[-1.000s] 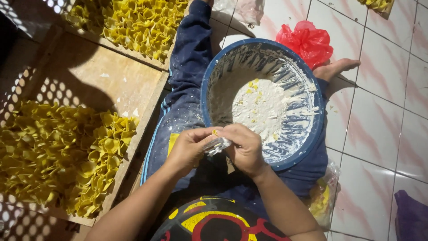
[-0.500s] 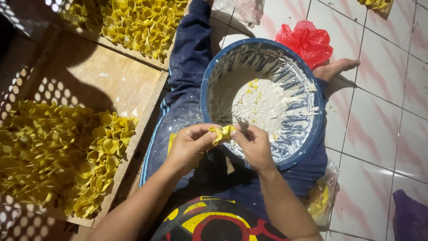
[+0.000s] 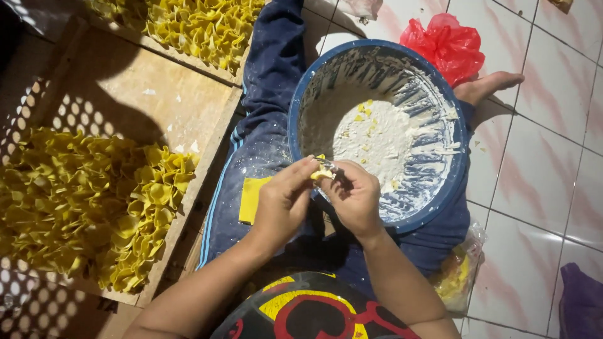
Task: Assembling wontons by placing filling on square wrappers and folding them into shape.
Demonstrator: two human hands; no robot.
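My left hand (image 3: pixel 284 202) and my right hand (image 3: pixel 355 196) meet at the near rim of a blue bowl (image 3: pixel 300 100) and pinch a small yellow dough wrapper (image 3: pixel 321 172) between their fingertips. The bowl rests on my lap and holds white flour paste (image 3: pixel 383 141) with a few yellow scraps. A flat yellow wrapper sheet (image 3: pixel 251 198) lies on my blue trouser leg (image 3: pixel 264 119) just left of my left hand.
A wooden tray (image 3: pixel 132 94) at left carries a heap of folded yellow dumplings (image 3: pixel 94 201); another heap (image 3: pixel 188 25) lies at the top. A red plastic bag (image 3: pixel 447 45) sits beyond the bowl by a bare foot (image 3: pixel 490 85). A clear bag (image 3: pixel 458 276) lies on white floor tiles.
Both hands have kept working the yellow wrapper at the bowl's near rim, folding it tighter between the fingertips. The bowl and trays have not moved.
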